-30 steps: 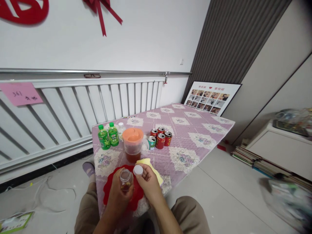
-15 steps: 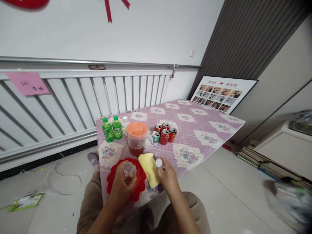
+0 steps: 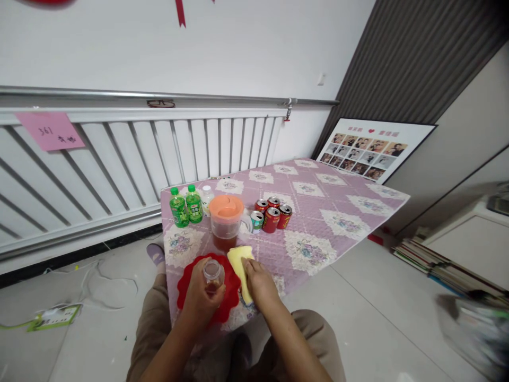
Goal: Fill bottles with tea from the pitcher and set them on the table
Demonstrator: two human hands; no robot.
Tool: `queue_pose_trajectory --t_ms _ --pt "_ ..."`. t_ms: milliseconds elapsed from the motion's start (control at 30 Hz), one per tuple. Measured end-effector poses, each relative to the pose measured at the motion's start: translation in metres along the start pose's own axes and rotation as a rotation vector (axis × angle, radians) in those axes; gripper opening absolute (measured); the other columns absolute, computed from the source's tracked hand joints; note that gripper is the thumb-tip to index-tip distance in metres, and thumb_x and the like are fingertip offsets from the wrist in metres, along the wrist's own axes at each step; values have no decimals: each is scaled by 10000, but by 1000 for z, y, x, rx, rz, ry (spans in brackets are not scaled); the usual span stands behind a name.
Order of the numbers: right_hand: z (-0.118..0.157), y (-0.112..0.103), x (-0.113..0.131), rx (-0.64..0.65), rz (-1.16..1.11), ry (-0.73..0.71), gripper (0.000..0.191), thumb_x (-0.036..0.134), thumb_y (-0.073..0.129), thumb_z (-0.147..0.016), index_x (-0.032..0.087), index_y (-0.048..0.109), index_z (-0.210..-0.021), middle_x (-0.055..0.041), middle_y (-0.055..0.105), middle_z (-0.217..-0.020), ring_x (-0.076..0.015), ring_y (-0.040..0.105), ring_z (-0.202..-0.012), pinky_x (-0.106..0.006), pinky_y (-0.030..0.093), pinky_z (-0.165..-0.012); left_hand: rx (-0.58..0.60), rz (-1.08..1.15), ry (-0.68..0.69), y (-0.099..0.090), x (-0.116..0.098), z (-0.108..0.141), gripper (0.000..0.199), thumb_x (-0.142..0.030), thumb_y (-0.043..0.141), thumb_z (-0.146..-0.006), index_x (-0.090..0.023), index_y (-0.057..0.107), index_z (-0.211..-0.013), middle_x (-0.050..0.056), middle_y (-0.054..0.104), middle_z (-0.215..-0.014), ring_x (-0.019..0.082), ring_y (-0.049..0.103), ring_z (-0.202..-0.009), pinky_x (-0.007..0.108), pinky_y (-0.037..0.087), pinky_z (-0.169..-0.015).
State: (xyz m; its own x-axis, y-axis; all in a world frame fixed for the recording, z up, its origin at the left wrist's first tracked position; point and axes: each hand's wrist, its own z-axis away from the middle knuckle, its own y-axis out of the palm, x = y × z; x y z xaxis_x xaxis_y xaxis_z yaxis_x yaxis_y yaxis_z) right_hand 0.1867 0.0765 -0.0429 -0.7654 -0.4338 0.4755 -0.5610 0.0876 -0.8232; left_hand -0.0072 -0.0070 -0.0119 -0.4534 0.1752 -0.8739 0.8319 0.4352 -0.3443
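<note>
My left hand (image 3: 201, 291) is wrapped round a small clear plastic bottle (image 3: 213, 271), uncapped, with some amber liquid inside. It holds the bottle upright above a red scalloped mat (image 3: 228, 297). My right hand (image 3: 260, 284) is closed on the right side of a folded yellow cloth (image 3: 240, 263) beside the mat. A white cap does not show now; whether the right hand hides it, I cannot tell. Just beyond the mat stands a clear pitcher (image 3: 225, 228) with an orange lid (image 3: 226, 206) and brownish-red liquid low inside.
Two green drink bottles (image 3: 180, 211) and a white-capped bottle (image 3: 207, 199) stand at the back left. Several opened red cans (image 3: 271, 220) and a green-white can (image 3: 256, 220) are grouped right of the pitcher. A floral purple tablecloth (image 3: 294, 241) covers the table; a radiator (image 3: 178, 143) runs behind.
My right hand has moved left onto the yellow cloth, and the white cap it held has gone from sight. The left hand still holds the bottle. The view has shifted slightly.
</note>
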Motion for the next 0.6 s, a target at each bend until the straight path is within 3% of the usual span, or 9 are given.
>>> queue_pose_trajectory --t_ms 167,367,600 --pt "-1 -5 -4 -1 -40 -8 551 56 551 -778 223 624 -1299 -95 706 -1217 -228 660 -1087 -364 509 -973 -24 -5 23 -1 -3 0 619 -279 697 -730 -182 512 -1312 134 608 -1291 285 627 -1179 418 567 -950" --pt "4 -24 -41 -70 -8 161 388 223 580 -805 168 629 -1186 -121 666 -1062 -242 667 -936 -378 541 -852 -35 -78 51 -2 -4 0 624 -257 700 -722 -187 513 -1313 130 606 -1289 298 599 -1217 468 490 -1063" --pt "21 -29 -70 -18 49 220 370 188 597 -766 191 707 -1120 -95 677 -943 -244 664 -876 -368 535 -847 -2 -59 37 0 0 1 639 -263 679 -759 -180 460 -1353 141 570 -1324 287 596 -1215 445 529 -1009"
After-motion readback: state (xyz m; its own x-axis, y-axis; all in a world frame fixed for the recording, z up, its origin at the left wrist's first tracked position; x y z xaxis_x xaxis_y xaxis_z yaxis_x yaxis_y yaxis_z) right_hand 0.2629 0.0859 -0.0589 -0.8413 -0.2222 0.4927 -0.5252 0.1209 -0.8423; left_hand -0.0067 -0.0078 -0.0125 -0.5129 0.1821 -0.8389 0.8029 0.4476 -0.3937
